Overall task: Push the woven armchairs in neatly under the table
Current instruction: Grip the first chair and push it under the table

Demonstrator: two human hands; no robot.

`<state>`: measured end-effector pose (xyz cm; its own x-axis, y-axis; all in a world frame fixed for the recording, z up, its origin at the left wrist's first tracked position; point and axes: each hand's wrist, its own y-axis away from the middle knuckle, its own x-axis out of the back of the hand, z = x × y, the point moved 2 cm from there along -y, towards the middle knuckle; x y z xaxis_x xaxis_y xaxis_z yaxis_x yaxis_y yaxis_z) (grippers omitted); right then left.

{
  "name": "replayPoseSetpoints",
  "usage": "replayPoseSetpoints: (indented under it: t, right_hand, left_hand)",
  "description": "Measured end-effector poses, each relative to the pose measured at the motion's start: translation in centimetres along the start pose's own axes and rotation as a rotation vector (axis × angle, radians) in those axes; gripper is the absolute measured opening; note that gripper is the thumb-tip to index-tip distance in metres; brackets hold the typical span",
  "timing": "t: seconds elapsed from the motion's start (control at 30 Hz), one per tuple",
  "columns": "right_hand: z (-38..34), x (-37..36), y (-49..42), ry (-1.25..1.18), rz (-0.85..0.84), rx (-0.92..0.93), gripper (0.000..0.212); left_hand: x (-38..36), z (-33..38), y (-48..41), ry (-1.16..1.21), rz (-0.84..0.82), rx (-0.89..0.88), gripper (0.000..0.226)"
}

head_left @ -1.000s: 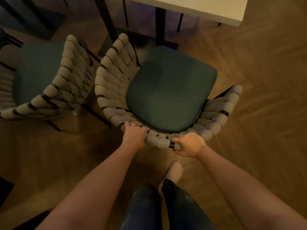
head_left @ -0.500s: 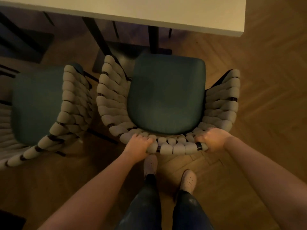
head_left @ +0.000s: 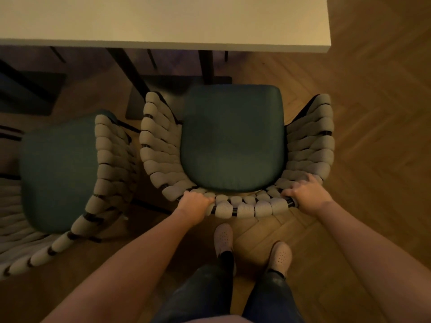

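A woven armchair (head_left: 161, 145) with pale rope sides and a dark green seat cushion faces the white table (head_left: 163, 22), square to its edge, with the seat front a little short of the tabletop. My left hand (head_left: 194, 202) grips the left of its curved backrest; my right hand (head_left: 306, 193) grips the right of it. A second, matching woven armchair (head_left: 109, 159) stands to the left, angled and further out from the table, partly cut off by the frame's edge.
Dark table legs (head_left: 206, 66) and a flat dark base stand just beyond the held chair's seat. My two feet in pale shoes (head_left: 224, 236) are on the herringbone wood floor (head_left: 373, 159) directly behind the chair. Open floor lies to the right.
The held chair has turned from a slant to square with the table and moved closer to it. My right hand has slid further right along the backrest. My feet stepped forward.
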<state>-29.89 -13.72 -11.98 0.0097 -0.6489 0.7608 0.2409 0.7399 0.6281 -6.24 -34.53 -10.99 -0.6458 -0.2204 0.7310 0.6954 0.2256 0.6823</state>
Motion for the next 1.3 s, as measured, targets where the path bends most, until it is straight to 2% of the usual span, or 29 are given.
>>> replayPoseSetpoints:
  t: [0.57, 0.83, 1.3]
  right_hand:
    - [-3.2, 4.9, -3.8, -0.072, 0.002, -0.02, 0.026]
    - [-2.7, 7.4, -7.0, -0.105, -0.007, -0.057, 0.035]
    - [1.1, 13.2, -13.0, -0.051, 0.008, -0.007, 0.034]
  left_hand:
    - [2.9, -7.2, -0.3, -0.057, -0.036, -0.009, 0.048]
    - [4.0, -10.2, -2.3, -0.004, -0.001, 0.022, 0.05]
    - [7.2, -14.7, -7.2, 0.065, -0.014, 0.112, 0.058]
